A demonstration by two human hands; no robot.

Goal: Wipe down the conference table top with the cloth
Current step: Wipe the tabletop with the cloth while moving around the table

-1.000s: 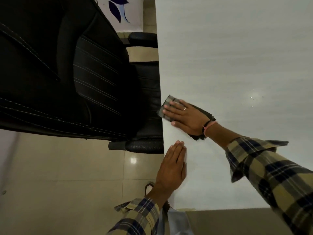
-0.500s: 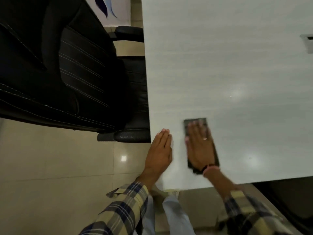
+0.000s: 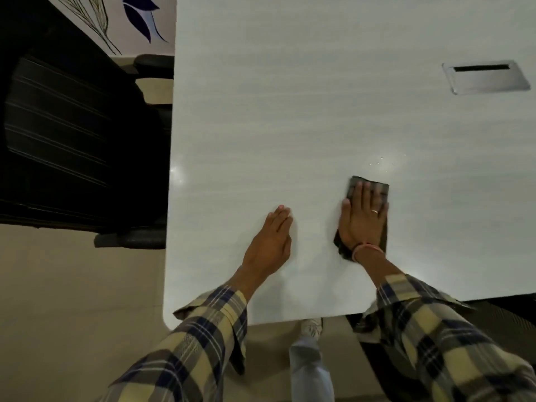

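Since a moment ago the right hand point(image 3: 362, 220) has slid the dark folded rectangular cloth point(image 3: 355, 185) away from the table's left edge, toward the middle.

The cloth lies flat on the pale grey laminate conference table top point(image 3: 290, 111), at about five o'clock of the surface in view. The near corner seems covered; the broad stretch toward twelve and the droplets point(image 3: 381, 163) at one o'clock of the cloth look left to do. The right palm presses it, fingers straight, not clenched. The left hand point(image 3: 271, 242) rests flat, empty, at nine o'clock of the cloth.
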